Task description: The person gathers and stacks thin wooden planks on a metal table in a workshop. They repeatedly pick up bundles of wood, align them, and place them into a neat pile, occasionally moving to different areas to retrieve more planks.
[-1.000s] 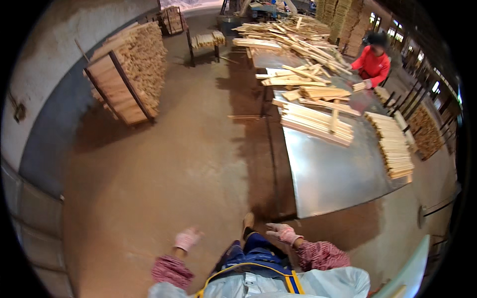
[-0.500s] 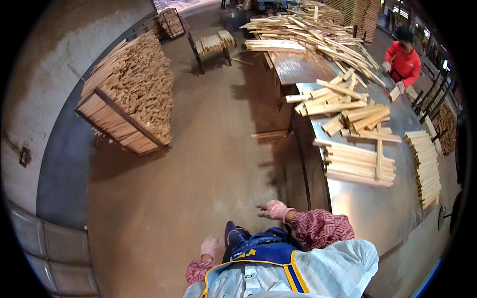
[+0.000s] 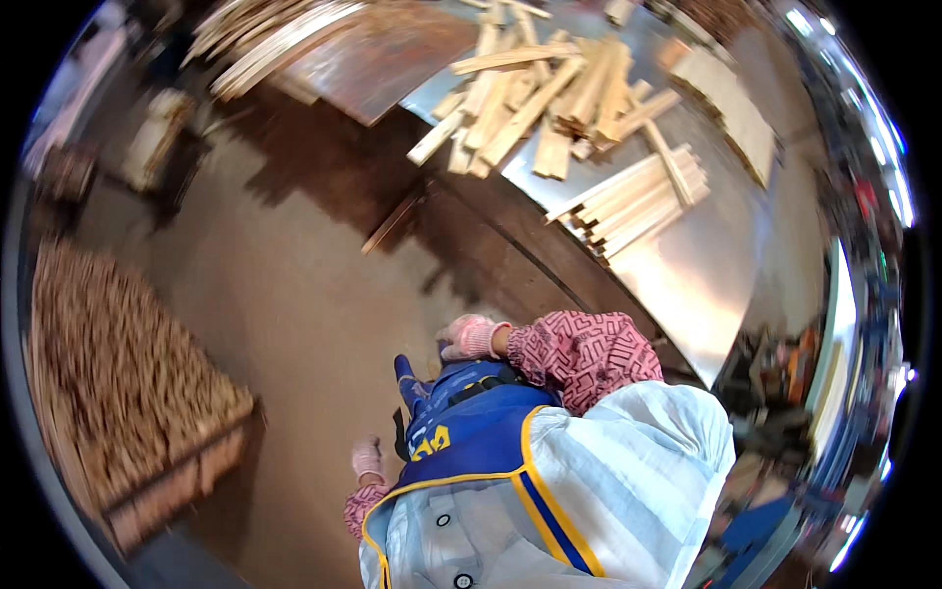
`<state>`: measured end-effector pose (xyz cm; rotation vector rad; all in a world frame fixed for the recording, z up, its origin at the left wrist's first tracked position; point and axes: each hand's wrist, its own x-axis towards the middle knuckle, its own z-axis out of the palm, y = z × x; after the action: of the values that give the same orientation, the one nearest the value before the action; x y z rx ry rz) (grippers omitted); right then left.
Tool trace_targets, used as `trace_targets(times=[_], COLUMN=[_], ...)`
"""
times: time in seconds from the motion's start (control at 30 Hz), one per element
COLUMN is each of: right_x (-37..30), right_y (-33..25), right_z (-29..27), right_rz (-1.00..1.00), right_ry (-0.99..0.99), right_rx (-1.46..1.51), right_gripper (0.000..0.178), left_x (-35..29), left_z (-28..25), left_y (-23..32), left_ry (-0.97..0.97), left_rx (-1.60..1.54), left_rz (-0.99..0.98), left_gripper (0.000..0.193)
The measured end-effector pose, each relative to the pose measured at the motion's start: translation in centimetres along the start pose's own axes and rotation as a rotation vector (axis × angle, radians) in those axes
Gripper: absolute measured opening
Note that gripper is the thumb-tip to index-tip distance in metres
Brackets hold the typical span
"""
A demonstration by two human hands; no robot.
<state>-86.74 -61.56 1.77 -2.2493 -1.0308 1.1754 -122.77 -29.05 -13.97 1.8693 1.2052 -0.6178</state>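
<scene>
Left hand [image 3: 368, 459] and right hand [image 3: 473, 337] hang apart, fingers loose, nothing visibly gripped, with a neat row of wooden strips [image 3: 628, 208] on the metal table [image 3: 702, 294] out ahead and right of the right one. Strips look light, stiff and maybe splintery, so mid-length is probably the best grab. Count-wise: one near row, one crosswise strip [image 3: 667, 159] on it, one messy pile [image 3: 525, 93] farther ahead that's untallyable, one big stack [image 3: 128, 393] left of the left hand

A brownish-grey floor [image 3: 304, 314] runs beside a shiny metal surface [image 3: 687, 285], whose near corner catches a bright glare. Just beside that is a duller rust-brown surface [image 3: 392, 59]. Dark shadow [image 3: 324, 172] lies below; bright lights [image 3: 901, 191] line the blurred right edge.
</scene>
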Motion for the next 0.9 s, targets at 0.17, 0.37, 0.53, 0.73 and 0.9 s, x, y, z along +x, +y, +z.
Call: trace_targets(times=[0.17, 0.37, 0.53, 0.73, 0.9], right_x=[7.5, 18.8, 28.6, 35.6, 40.8], right_y=[0.8, -0.1, 3.4, 6.3, 7.4], right_z=[-4.8, -18.0, -30.2, -38.2, -40.0], right_rz=[0.206, 0.087, 0.125, 0.193, 0.266], right_ry=[0.105, 0.120, 0.433, 0.582, 0.668], right_rx=[0.168, 0.218, 0.298, 0.468, 0.689], right_gripper=[0.047, 0.048, 0.057, 0.057, 0.049], left_x=[12.3, 22.3, 25.2, 34.5, 44.6], left_z=[-12.6, -17.7, -22.5, -32.8, -41.0], left_y=[19.8, 37.3, 52.0, 61.9, 75.2], left_ry=[-0.055, 0.062, -0.075, 0.022, 0.270], left_rx=[-0.367, -0.067, 0.182, -0.203, -0.006], left_rz=[0.140, 0.399, 0.526, 0.443, 0.728], left_gripper=[0.015, 0.026, 0.044, 0.057, 0.058])
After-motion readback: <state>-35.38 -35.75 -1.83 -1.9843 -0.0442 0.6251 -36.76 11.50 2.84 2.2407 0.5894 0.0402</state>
